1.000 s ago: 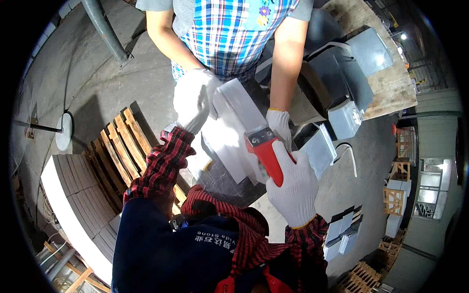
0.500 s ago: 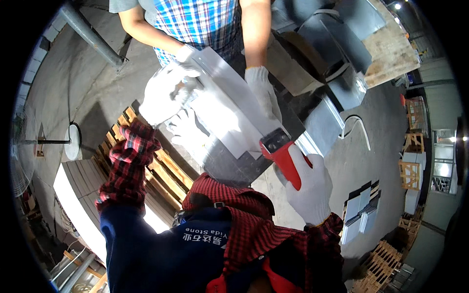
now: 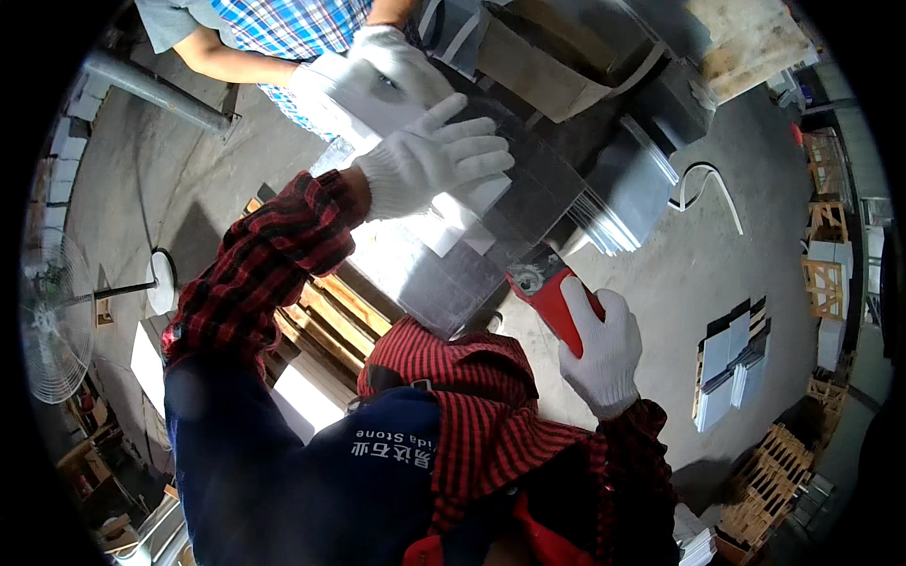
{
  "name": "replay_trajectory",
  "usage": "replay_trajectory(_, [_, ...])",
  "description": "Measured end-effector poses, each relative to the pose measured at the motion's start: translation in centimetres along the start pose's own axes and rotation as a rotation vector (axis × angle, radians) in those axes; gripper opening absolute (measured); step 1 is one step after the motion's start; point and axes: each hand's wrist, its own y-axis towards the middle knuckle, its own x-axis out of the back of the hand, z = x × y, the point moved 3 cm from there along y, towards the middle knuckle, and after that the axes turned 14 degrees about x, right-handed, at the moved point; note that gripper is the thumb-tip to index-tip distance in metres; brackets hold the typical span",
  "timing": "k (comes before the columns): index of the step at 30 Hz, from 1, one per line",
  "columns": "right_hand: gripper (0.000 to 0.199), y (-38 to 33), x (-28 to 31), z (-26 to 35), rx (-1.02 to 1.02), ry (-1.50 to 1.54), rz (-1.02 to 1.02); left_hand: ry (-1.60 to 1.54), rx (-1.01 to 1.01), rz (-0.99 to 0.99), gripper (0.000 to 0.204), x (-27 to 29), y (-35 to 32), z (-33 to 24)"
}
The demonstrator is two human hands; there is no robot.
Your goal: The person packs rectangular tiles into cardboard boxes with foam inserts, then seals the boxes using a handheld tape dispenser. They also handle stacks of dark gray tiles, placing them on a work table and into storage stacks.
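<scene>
Just off the right-hand edge of the dark bench (image 3: pixel 458 291), near its closest corner, is a red tool (image 3: pixel 557 307) with a dark head. The wearer's gloved right hand (image 3: pixel 602 349) is curled firmly round its handle, far enough back, it seems, to leave the head clear and aimed at the bench; whether that head touches the edge, I cannot tell. The gloved left hand (image 3: pixel 429 170) is wide open, fingers spread, gripping nothing visible, above white boards (image 3: pixel 444 236) on the bench's left half; contact is unclear. Glare blurs the boards' outlines. At the far left edge, a co-worker's two gloved hands (image 3: pixel 392 71) sit close together, perhaps steadying the boards; their grip is hidden. Beyond the right edge are grey panels (image 3: pixel 628 198); beyond the left, a wooden pallet (image 3: pixel 328 321). A fan (image 3: pixel 57 321) stands at far left.
</scene>
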Motion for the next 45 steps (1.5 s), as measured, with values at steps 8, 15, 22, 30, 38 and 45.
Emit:
replay_trajectory(8, [0.064, 0.7, -0.9, -0.4, 0.013, -0.018, 0.167, -0.337, 0.108, 0.072, 0.071, 2.0, 0.1, 0.5])
replay_trajectory(15, [0.018, 9.9, -3.5, 1.6, 0.189, -0.369, 0.255, -0.509, 0.347, -0.205, 0.043, 1.6, 1.4, -2.9])
replay_trajectory(22, [0.01, 7.6, -9.4, 0.6, 0.363, -0.281, 0.43, -0.422, 0.429, -0.388, 0.027, 2.5, 0.5, -5.2])
replay_trajectory(30, [0.03, -2.3, -14.4, -9.7, -0.222, -0.081, 0.883, -0.46, 0.453, -0.607, 0.043, 0.1, -0.5, -5.9])
replay_trajectory(38, [0.058, 2.5, -16.5, -11.1, -0.581, 0.445, 0.294, -0.675, 0.514, -0.663, 0.036, 2.5, -2.1, -6.1])
replay_trajectory(45, [0.066, 5.8, -23.9, -18.8, -0.911, 1.067, -0.139, -0.758, 0.629, -0.5, 0.026, 5.3, 0.7, -1.9])
